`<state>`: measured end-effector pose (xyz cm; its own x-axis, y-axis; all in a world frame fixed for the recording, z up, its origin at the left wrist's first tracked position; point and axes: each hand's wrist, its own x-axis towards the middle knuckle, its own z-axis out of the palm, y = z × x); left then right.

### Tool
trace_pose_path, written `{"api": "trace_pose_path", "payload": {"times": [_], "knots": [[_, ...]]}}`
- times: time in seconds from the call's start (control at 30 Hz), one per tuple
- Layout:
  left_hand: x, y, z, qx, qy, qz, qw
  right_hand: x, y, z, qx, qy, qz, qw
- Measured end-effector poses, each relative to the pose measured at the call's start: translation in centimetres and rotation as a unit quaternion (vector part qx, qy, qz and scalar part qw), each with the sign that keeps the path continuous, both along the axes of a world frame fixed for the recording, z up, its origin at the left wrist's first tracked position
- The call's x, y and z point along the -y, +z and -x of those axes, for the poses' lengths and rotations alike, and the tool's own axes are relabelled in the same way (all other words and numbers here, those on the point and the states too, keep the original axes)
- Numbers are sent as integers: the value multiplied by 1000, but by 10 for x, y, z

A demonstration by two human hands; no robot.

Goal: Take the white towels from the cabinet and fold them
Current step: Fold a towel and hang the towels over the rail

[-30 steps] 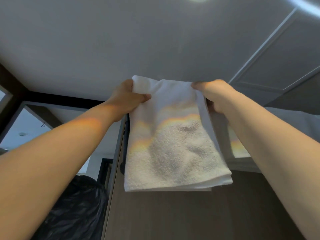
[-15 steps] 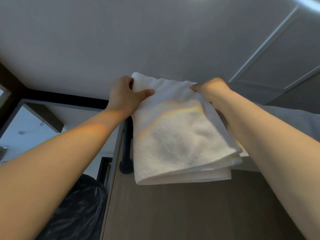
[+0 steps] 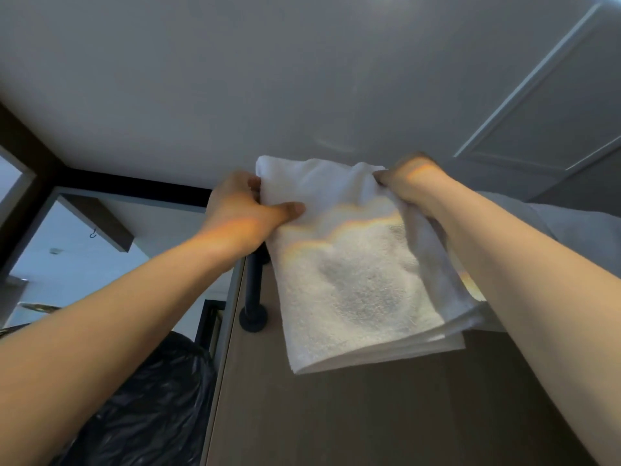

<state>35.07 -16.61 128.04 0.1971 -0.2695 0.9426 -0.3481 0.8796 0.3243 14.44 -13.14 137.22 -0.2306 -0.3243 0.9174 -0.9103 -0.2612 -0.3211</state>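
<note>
Head camera looks up at a white towel (image 3: 353, 280) held high in the air by its top edge, hanging in front of a brown cabinet panel (image 3: 369, 415). The left hand (image 3: 242, 206) pinches the upper left corner, thumb across the front; the right hand (image 3: 410, 183) is curled round the upper right corner. The towel hangs doubled, its layers showing at the bottom. It looks soft, light and limp, so it would sag wherever unsupported; the corners seem the sensible hold for keeping edges square while folding.
</note>
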Motion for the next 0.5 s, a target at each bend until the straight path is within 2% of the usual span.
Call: {"api": "trace_pose_path", "payload": {"times": [0.07, 0.13, 0.27, 0.4, 0.47, 0.5], "knots": [[1, 5, -3, -36, -8, 17, 999, 7, 0, 7, 55, 99, 43, 993], [1, 17, -6, -74, -27, 33, 996, 16, 2, 12, 85, 133, 76, 985], [-1, 39, -3, -46, 19, 70, 996, 29, 16, 13, 83, 21, 153, 984], [4, 37, -1, -8, 46, 67, 997, 20, 20, 4, 27, -48, 84, 995], [8, 32, -2, 0, 44, 69, 997, 13, 10, 4, 11, -22, 59, 998], [9, 31, -2, 2, 42, 71, 997, 10, 3, 6, 10, 33, 54, 998]]}}
